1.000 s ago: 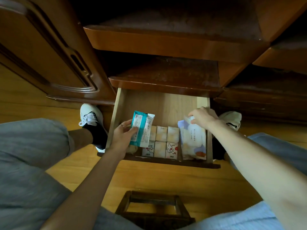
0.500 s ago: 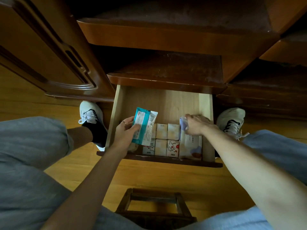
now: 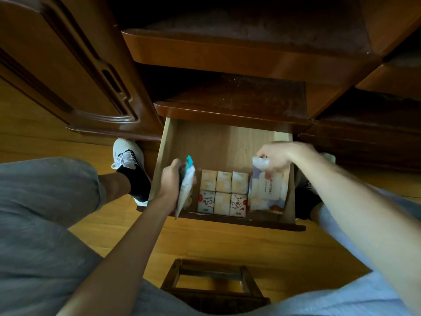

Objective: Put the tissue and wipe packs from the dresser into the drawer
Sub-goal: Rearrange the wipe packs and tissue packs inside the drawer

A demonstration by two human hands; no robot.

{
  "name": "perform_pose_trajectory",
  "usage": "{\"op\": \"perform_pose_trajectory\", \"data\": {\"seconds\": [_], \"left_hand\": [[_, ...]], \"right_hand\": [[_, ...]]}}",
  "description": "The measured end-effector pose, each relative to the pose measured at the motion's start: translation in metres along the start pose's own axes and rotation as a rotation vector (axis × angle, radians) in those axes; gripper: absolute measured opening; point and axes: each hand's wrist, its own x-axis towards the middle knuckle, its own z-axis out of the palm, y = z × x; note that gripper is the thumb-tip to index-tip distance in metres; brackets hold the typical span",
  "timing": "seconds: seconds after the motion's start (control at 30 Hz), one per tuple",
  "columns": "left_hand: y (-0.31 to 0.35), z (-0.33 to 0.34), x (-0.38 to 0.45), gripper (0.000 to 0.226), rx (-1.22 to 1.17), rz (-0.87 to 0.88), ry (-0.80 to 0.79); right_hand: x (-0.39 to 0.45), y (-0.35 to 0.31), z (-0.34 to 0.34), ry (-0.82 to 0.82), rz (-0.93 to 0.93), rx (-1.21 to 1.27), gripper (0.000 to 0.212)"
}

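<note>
Inside the open pale wooden drawer [image 3: 218,142], six small square tissue packs [image 3: 223,193] sit in two rows. At nine o'clock of them, the left hand [image 3: 170,185] grips a teal-and-white wipe pack [image 3: 185,190] edge-up. At three o'clock, the right hand [image 3: 276,156] pinches a white-and-lilac soft tissue pack [image 3: 266,190].

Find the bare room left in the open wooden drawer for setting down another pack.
The pale wooden drawer is bare across its back half, behind the six small square tissue packs. The front is crowded: the left hand holds a teal-and-white wipe pack at the left wall; the right hand grips a large white-and-lilac pack at right.
</note>
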Motion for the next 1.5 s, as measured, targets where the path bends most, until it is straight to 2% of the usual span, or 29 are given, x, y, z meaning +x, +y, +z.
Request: {"op": "perform_pose_trajectory", "data": {"seconds": [0.07,0.1,0.17,0.23,0.33,0.43,0.47,0.53,0.6,0.63,0.77,0.87,1.07,1.37,1.5], "left_hand": [[-0.004,0.015,-0.002,0.034,0.273,0.162,-0.06],[-0.004,0.023,-0.005,0.046,0.339,0.174,-0.109],[-0.005,0.033,-0.011,0.067,0.364,0.111,-0.288],[0.0,0.037,-0.017,0.07,0.44,0.049,-0.438],[0.011,0.034,-0.02,0.074,0.71,0.115,-0.362],[0.014,0.023,-0.022,0.054,0.746,0.198,-0.268],[0.016,0.017,-0.022,0.047,0.685,0.211,-0.231],[0.023,0.004,-0.021,0.035,0.579,0.242,-0.143],[0.037,-0.01,-0.02,0.033,0.53,0.288,-0.04],[0.045,-0.019,-0.019,0.034,0.491,0.307,0.011],[0.077,-0.065,-0.021,0.034,0.448,0.397,0.206],[0.083,-0.09,-0.019,0.038,0.43,0.391,0.304],[0.058,-0.098,-0.01,0.03,0.494,0.311,0.234],[0.052,-0.1,-0.003,0.037,0.54,0.315,0.171],[0.053,-0.095,-0.002,0.037,0.54,0.325,0.129]], "right_hand": [[-0.02,0.0,-0.024,0.09,-0.096,0.093,0.066],[-0.029,-0.003,-0.033,0.13,-0.186,0.194,0.06],[-0.044,-0.02,-0.044,0.182,-0.357,0.455,0.051],[-0.049,-0.043,-0.042,0.207,-0.439,0.644,0.039],[-0.036,-0.07,-0.021,0.305,-0.447,0.802,0.03],[-0.021,-0.081,0.004,0.425,-0.427,1.1,0.044],[-0.014,-0.082,0.013,0.446,-0.362,1.233,0.052],[0.003,-0.083,0.038,0.432,-0.043,1.415,0.071],[0.022,-0.082,0.075,0.349,0.295,1.363,0.076],[0.031,-0.082,0.093,0.305,0.38,1.344,0.074],[0.057,-0.09,0.133,0.184,0.434,1.377,0.081],[0.067,-0.104,0.138,0.243,0.515,1.416,0.085],[0.076,-0.125,0.14,0.237,0.542,1.383,0.089],[0.072,-0.132,0.137,0.228,0.531,1.401,0.093],[0.065,-0.13,0.134,0.219,0.508,1.419,0.084]]}}
